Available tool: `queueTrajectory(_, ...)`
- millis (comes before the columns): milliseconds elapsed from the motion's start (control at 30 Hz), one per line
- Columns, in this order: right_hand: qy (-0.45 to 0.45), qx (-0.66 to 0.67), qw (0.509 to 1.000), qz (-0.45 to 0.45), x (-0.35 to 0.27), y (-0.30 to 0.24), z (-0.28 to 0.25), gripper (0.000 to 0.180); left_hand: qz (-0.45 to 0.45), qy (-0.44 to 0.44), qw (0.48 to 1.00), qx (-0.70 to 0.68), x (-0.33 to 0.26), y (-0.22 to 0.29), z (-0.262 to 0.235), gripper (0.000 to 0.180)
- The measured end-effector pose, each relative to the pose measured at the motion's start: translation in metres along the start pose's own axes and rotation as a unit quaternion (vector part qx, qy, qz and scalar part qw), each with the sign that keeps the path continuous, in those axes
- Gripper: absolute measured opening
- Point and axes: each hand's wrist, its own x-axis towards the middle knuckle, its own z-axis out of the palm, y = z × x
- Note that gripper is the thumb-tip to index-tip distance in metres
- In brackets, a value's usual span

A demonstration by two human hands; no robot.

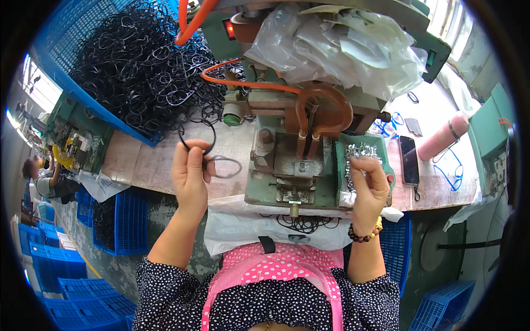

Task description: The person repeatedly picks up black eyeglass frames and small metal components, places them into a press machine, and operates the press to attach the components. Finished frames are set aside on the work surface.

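My left hand (190, 171) is closed, thumb against fingers, around a thin black loop (214, 135) that looks like a rubber or plastic ring. Part of the loop, below the fingers, is smeared by motion. My right hand (369, 185) is pinched over a green tray (342, 160) of small shiny metal pieces (361, 150); whatever lies between its fingertips is too small to tell. Between my hands stands a green press machine (259, 187), with a bent copper-coloured coil (326, 107) above its metal block.
A blue crate (99, 110) heaped with tangled black loops (149, 71) stands at the far left. Plastic bags (337, 47) hang over the machine. A phone (408, 160) and a pink bottle (444, 136) are on the right. More loops (309, 223) lie on white sheeting near my lap.
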Motion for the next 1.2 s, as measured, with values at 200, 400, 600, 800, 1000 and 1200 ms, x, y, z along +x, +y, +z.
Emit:
queueTrajectory(200,-0.051,0.018,0.998,-0.030,0.002,-0.022,0.056,0.018,0.088,-0.055,0.993,-0.059,0.009,0.052,0.060,0.020)
queueTrajectory(400,-0.058,0.082,0.995,0.006,-0.004,-0.027,0.077,0.038,0.106,-0.045,0.990,-0.076,0.022,0.049,0.073,0.021)
queueTrajectory(600,-0.052,0.152,0.986,0.053,-0.004,-0.030,0.081,0.044,0.105,-0.037,0.991,-0.070,0.020,0.045,0.071,0.020)
queueTrajectory(800,-0.062,0.104,0.992,0.044,-0.006,-0.032,0.079,0.044,0.115,-0.051,0.990,-0.060,0.022,0.044,0.070,0.018)
queueTrajectory(1000,-0.077,0.064,0.995,0.016,0.000,-0.036,0.075,0.045,0.114,-0.046,0.991,-0.047,0.022,0.046,0.071,0.017)
queueTrajectory(1200,-0.108,0.149,0.979,0.083,0.010,-0.039,0.067,0.045,0.118,-0.041,0.992,-0.018,0.014,0.049,0.073,0.014)
